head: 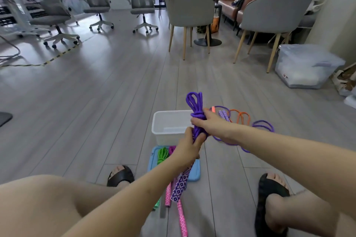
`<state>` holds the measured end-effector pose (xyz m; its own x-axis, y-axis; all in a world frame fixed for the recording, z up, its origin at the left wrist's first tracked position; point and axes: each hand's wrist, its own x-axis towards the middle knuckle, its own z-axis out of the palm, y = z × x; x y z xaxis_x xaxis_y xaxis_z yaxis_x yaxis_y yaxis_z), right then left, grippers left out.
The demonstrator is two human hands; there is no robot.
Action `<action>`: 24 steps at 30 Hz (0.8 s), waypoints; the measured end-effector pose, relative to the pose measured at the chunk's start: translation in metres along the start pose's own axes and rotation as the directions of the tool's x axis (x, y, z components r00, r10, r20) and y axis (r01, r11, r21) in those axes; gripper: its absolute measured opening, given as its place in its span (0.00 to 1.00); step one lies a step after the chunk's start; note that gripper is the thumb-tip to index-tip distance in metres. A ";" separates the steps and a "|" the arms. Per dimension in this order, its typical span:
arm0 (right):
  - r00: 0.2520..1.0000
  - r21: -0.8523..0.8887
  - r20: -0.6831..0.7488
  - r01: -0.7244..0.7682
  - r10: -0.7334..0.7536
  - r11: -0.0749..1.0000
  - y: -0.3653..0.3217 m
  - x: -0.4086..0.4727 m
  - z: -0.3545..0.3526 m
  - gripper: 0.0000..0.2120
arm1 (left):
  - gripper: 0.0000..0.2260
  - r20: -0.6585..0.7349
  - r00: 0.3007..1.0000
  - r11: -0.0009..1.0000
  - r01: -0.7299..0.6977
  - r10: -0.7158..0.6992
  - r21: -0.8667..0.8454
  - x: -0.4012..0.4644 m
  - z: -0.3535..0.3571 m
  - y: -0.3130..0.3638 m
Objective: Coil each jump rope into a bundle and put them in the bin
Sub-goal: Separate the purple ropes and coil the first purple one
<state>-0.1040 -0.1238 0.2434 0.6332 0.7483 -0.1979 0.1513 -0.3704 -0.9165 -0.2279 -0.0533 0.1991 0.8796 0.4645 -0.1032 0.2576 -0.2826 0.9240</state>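
Purple jump rope bundle (196,115) at frame centre, over white bin (169,125); left hand (187,147) and right hand (207,121) both clamped on it. Risk: loosened grip lets wraps unravel, handles snagging bin rim.

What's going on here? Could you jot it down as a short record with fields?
activity: a person coils a jump rope while seated
left hand: grips the lower part of the purple rope bundle
right hand: grips the bundle's middle
white bin: on the floor just beyond the hands, no rope seen inside
blue mat: holds green rope
loose ropes: purple and orange rope lie right of the bin
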 end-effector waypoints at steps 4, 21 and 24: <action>0.994 -0.044 -0.003 -0.112 0.112 0.993 0.070 0.013 0.033 0.20 | 0.26 0.246 0.948 0.979 0.205 -0.204 0.021 -0.017 0.009 -0.067; 0.924 -0.125 -0.028 -0.382 0.381 0.916 0.255 0.123 0.111 0.22 | 0.32 0.050 0.884 0.880 0.455 -0.465 0.139 0.048 0.068 -0.224; 0.914 -0.100 -0.102 -0.402 0.392 0.910 0.272 0.141 0.128 0.19 | 0.29 -0.023 0.896 0.872 0.438 -0.444 0.217 0.064 0.066 -0.234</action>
<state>-0.0712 -0.0486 -0.0781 0.7157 0.4826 -0.5048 -0.0404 -0.6930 -0.7198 -0.2054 -0.0131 -0.0487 0.6642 0.5612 -0.4939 0.6968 -0.2254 0.6809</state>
